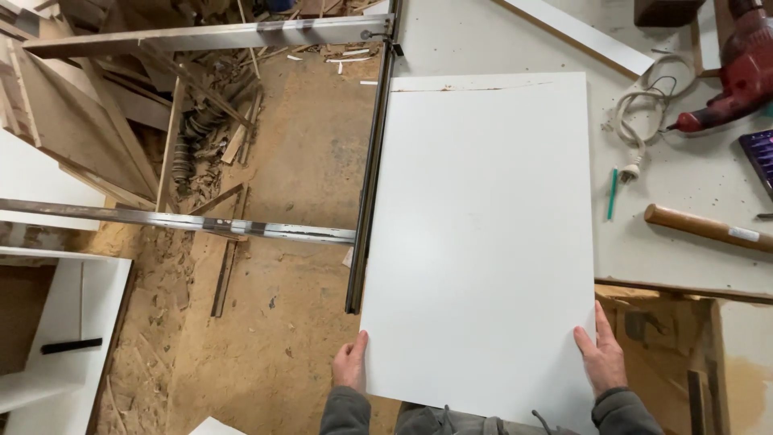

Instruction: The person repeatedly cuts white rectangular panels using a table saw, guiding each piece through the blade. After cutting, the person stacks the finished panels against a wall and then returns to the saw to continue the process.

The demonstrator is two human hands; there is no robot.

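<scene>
Holding white panel flat on the workbench, near end overhanging.
Your left hand and right hand clamp its near corners; far edge lies beside the metal rail.

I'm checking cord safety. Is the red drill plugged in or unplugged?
Unplugged: the red drill's white plug lies loose on the workbench, at the end of its coiled cord.

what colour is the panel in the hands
White, plain and smooth, with a brownish chipped streak along its far edge. The panel shows best in the head view.
</scene>
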